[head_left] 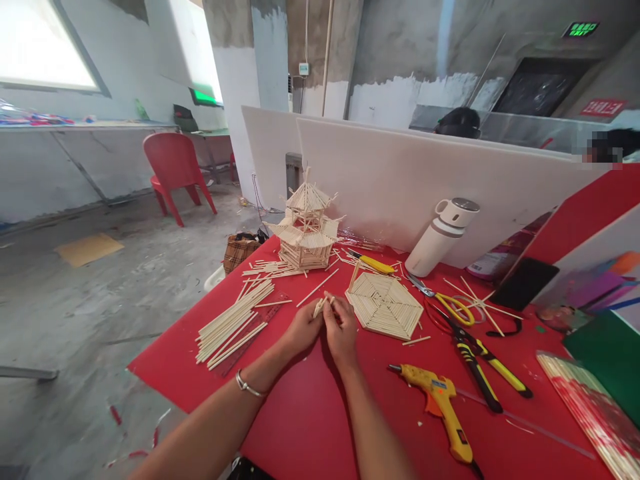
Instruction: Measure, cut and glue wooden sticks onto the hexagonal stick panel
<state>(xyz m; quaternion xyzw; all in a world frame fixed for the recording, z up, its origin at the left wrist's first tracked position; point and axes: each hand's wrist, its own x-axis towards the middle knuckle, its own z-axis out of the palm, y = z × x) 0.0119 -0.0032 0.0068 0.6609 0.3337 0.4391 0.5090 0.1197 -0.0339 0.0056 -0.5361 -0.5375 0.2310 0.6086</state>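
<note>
My left hand (pixel 304 329) and my right hand (pixel 341 328) meet over the middle of the red table, fingers pinched around short wooden sticks (pixel 320 305). How many sticks they hold is hard to make out. Just right of my hands lies a flat hexagonal panel (pixel 384 304) of sticks, with a stick standing up at its left corner. A two-tiered stick pagoda (pixel 306 230) stands behind my hands. To the left, a pile of long wooden sticks (pixel 233 323) rests partly over a clear ruler (pixel 255 333).
A yellow glue gun (pixel 435 397), pliers (pixel 475 363), scissors (pixel 445 298) and a yellow cutter (pixel 375 263) lie on the right and back of the red table (pixel 300 413). A white thermos (pixel 437 240) stands near the white partition (pixel 390 173). Bagged sticks (pixel 585 407) lie at far right.
</note>
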